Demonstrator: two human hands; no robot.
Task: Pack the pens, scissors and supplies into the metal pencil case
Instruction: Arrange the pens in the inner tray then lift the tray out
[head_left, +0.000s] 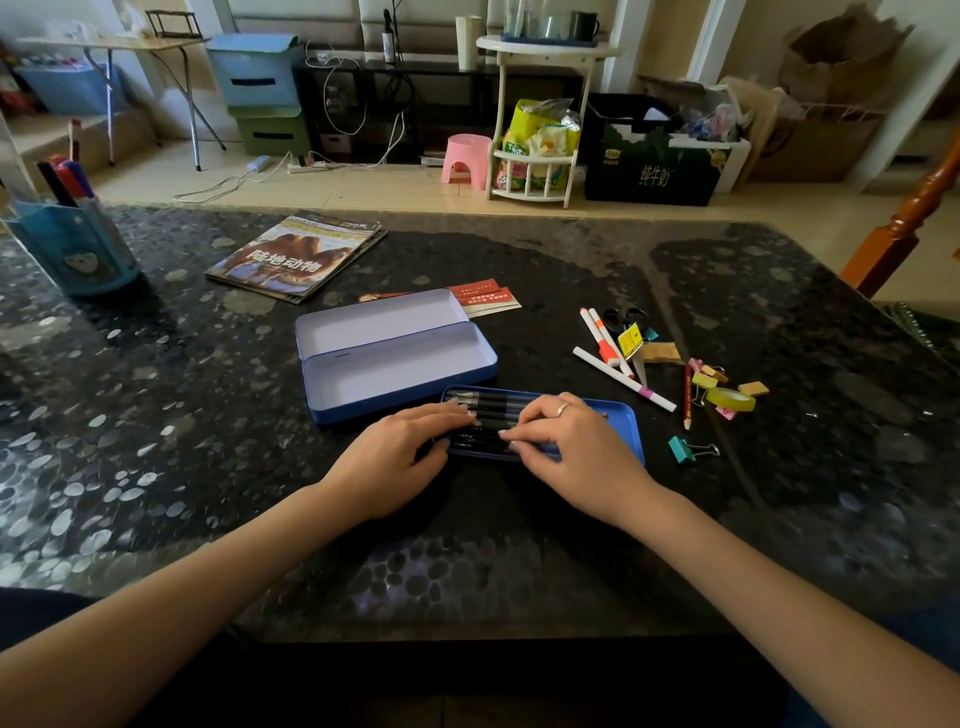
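Observation:
The blue metal pencil case lies open in the middle of the dark table, its lid folded back and its base bare. In front of it sits a blue inner tray with several black pens lying lengthwise. My left hand and my right hand both rest their fingertips on those pens, the left thumb at the tray's near left edge. To the right lie white markers, black scissors, a pencil, a tape roll, binder clips and erasers.
A magazine lies at the back left, with red cards behind the case lid. A blue pen holder with markers stands at the far left. A wooden chair post rises by the table's right edge.

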